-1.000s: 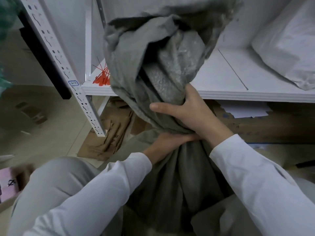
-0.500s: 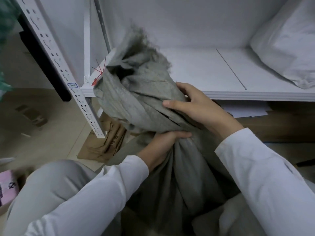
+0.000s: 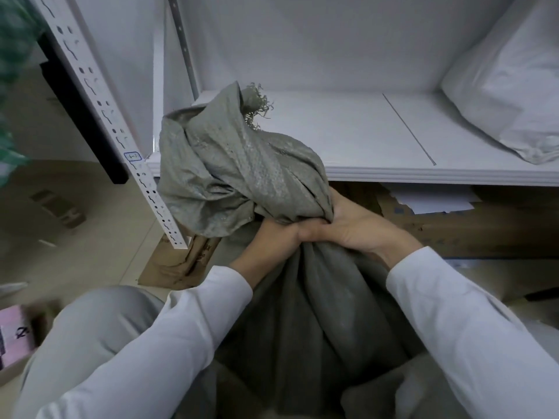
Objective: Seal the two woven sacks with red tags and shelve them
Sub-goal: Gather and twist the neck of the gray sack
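left hand (image 3: 273,237) and right hand (image 3: 348,225) clench the grey sack (image 3: 242,173) neck, side by side | bunched to take a tag; no tag visible | shelf (image 3: 363,137) behind

On the perforated shelf upright (image 3: 99,95) you have a small blue-bordered label (image 3: 133,156) with a short handwritten code, seemingly "4-1"; the first character is unsure. The pink box (image 3: 13,331) at your lower left bears a black scrawl, unreadable. Dark print on the flattened cardboard (image 3: 187,261) on the floor (image 3: 90,237) and blue print on the carton (image 3: 499,228) under the shelf (image 3: 363,173) are too blurred to read.
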Tool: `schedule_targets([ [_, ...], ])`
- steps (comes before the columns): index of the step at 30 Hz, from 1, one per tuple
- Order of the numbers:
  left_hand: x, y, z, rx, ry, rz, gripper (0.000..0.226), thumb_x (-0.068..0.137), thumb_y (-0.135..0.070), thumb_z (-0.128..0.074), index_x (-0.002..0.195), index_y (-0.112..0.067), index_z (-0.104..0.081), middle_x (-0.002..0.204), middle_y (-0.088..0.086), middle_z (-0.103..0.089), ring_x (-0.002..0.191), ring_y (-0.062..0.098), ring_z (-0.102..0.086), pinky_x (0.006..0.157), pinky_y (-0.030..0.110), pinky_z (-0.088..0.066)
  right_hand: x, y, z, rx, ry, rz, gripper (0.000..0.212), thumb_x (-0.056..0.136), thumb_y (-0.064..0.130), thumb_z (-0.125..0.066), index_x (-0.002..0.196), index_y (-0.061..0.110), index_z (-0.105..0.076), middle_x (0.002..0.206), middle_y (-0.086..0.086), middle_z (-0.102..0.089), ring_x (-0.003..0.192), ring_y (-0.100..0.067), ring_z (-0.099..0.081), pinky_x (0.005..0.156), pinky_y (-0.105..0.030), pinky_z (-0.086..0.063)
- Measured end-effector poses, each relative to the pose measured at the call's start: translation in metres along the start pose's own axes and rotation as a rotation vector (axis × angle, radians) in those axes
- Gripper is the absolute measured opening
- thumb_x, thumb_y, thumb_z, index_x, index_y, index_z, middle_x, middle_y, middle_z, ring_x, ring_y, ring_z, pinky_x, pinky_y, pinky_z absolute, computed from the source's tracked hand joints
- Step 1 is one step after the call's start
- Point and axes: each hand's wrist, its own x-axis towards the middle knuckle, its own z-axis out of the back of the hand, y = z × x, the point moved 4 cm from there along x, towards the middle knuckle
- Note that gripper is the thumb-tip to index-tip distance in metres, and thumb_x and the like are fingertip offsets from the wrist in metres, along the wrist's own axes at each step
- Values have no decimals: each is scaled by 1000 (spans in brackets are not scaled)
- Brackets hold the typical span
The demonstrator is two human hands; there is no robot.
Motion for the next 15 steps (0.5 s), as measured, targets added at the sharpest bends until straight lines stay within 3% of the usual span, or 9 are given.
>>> schedule_targets([
  [3,-1,2,5,80,77,-9,25,81,2,-66,96,-17,-61,86,-32,-63,87,-26,-54,76,-1,-40,1,-9,-11,56,7,-7,86,56,2,-88,131,19,-48,121,7,-65,115,0,-59,97,-18,-47],
  [5,1,5,9,88,105,-31,28,80,16,-61,100,-3,-65,90,-24,-65,87,-23,-56,77,1,-42,0,-14,-13,58,5,-25,67,61,-12,-82,113,23,-59,104,14,-71,102,5,-64,85,-11,-49],
  [7,1,3,11,109,140,-34,30,79,17,-61,104,1,-65,100,-14,-63,91,-19,-58,80,4,-43,-2,-18,-16,99,-23,-27,56,61,-13,-80,99,24,-65,92,16,-74,94,3,-67,81,-13,-51],
  [10,3,4,15,136,176,-10,33,76,12,-65,94,-15,-68,101,-16,-65,94,-15,-60,80,6,-45,-3,-22,-21,164,-147,21,55,58,-18,-81,91,23,-67,84,18,-74,88,4,-68,76,-13,-53],
  [15,7,6,17,152,194,70,30,80,10,-64,94,-17,-70,95,-14,-68,89,-9,-63,74,8,-48,5,-34,-24,174,-327,37,52,57,-13,-83,97,18,-70,101,2,-74,98,-9,-69,83,-23,-55],
])
